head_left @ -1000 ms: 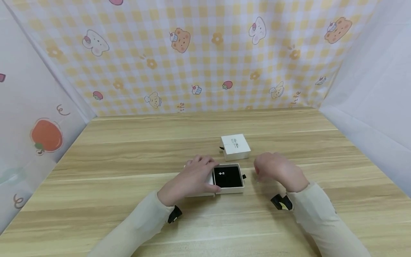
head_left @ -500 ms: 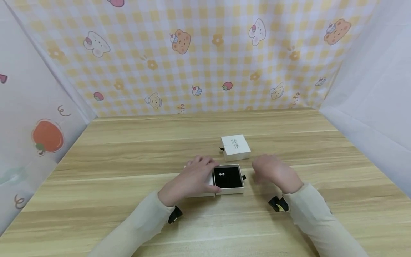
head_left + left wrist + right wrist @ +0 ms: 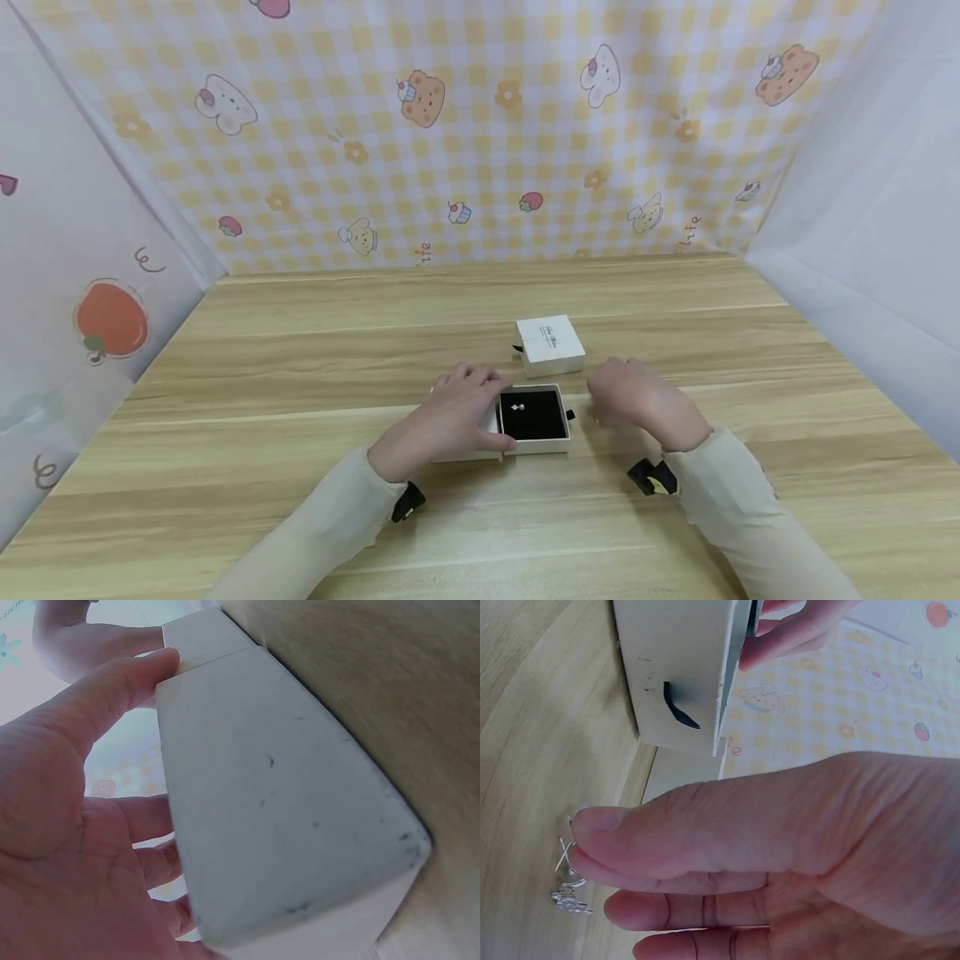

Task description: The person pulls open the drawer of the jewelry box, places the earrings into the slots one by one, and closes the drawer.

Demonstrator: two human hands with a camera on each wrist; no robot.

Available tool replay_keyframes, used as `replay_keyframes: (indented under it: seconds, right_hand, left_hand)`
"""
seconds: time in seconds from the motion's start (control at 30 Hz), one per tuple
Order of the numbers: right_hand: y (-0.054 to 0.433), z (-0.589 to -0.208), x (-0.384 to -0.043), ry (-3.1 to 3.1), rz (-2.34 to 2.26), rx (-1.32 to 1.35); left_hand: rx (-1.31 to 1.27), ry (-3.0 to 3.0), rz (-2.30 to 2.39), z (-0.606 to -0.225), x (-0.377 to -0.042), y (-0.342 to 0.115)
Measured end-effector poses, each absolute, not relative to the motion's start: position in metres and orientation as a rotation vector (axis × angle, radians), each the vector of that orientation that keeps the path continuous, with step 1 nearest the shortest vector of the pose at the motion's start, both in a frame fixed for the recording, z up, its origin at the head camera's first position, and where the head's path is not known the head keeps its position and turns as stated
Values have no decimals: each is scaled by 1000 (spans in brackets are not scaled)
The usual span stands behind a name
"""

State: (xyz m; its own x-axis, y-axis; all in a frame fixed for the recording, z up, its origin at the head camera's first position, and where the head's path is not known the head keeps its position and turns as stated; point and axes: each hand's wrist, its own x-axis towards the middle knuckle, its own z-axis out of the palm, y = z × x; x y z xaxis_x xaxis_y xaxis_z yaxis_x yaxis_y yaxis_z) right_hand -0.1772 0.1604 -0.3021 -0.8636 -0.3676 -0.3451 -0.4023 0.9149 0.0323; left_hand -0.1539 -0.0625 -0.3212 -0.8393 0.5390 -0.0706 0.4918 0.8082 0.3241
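A white drawer-style jewelry box stands with its tray [image 3: 542,446] slid out to the right, showing a black insert. Small silver earrings [image 3: 518,407] sit at the insert's left side. My left hand [image 3: 453,412] grips the box's outer sleeve [image 3: 277,787], thumb along the near edge and fingers across the far side. Right of the tray, my right hand [image 3: 637,396] pinches thumb and index finger together low over the table. Silver earring pieces [image 3: 571,901] show right at these fingertips in the right wrist view. The head view hides them behind the hand.
Behind the tray stands a second white box [image 3: 551,343], lid printed with dark lettering and a black pull tab on its left. A black ribbon tab [image 3: 679,709] sticks out of the open tray's end. A checked curtain [image 3: 480,150] hangs along the table's back edge.
The right hand has shifted slightly left, toward the tray, and the small glint below it is now hidden. The left hand and both boxes stay in place.
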Motion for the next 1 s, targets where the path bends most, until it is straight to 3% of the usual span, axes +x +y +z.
replay_keyframes:
  seconds: [0.47, 0.73, 1.0]
  right_hand:
    - [161, -284, -170, 2917, -11, -821]
    - [159, -278, -165, 2973, -393, -967]
    - [148, -280, -166, 2961, -813, -946]
  left_hand:
    - [908, 2878, 607, -316, -154, -62]
    - [946, 2869, 931, -312, -155, -58]
    - [1072, 2924, 1115, -311, -154, -57]
